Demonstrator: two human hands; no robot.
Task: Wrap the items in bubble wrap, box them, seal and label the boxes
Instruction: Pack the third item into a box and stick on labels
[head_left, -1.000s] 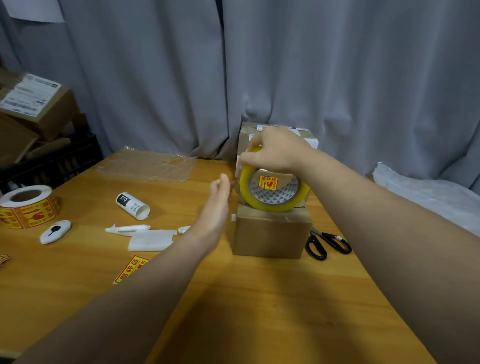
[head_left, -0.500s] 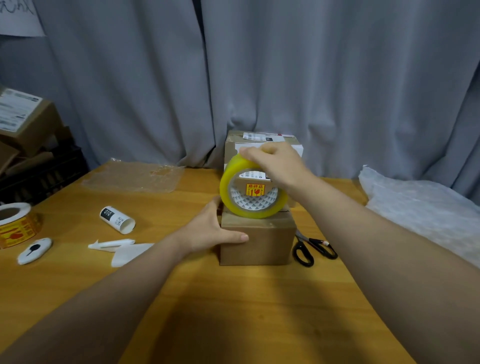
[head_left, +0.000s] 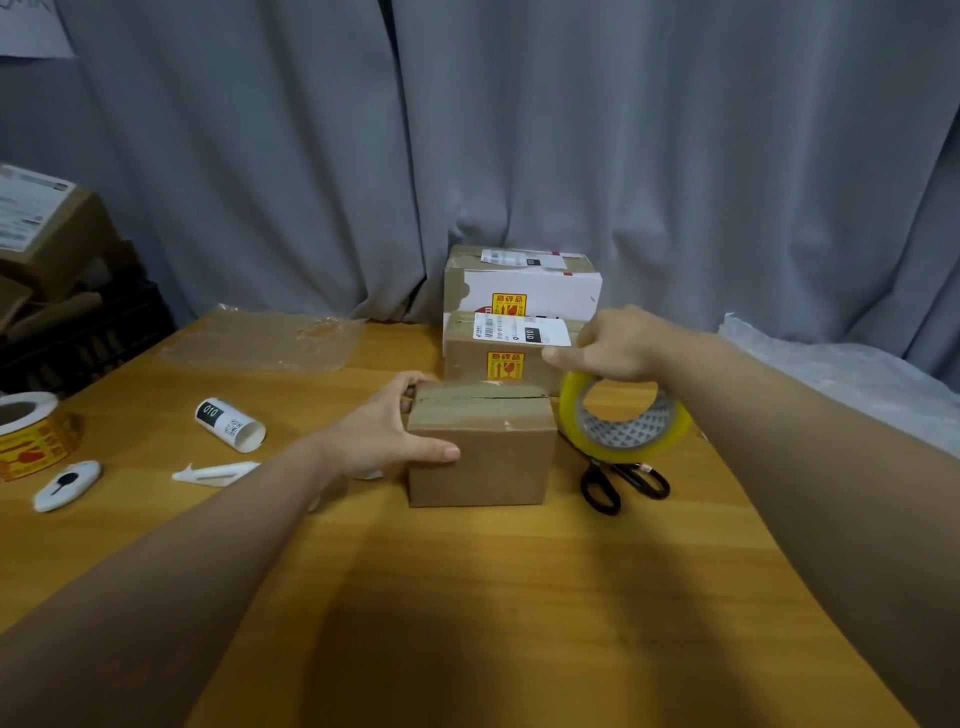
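Box (head_left: 480, 447) mid-table (head_left: 467, 597); long side and top slit run left to right. Left hand (head_left: 387, 428) grips its left end: thumb on front, fingers curled round back. Right hand (head_left: 618, 345) holds tape (head_left: 623, 421) by top, upright, hole facing camera, just right of box. Stacked boxes (head_left: 506, 353) close behind. Scissors (head_left: 621, 480) partly hidden by tape. Wide room in front.

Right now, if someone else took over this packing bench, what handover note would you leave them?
Left hand grips the small box by its left side on the table.
Right hand holds the tape roll just right of it, by the scissors.
Done: two labelled boxes stacked behind; the small box's flaps are closed.
Tape over its seam: cannot tell.
Left: finish sealing, cut, add labels from the sticker roll.
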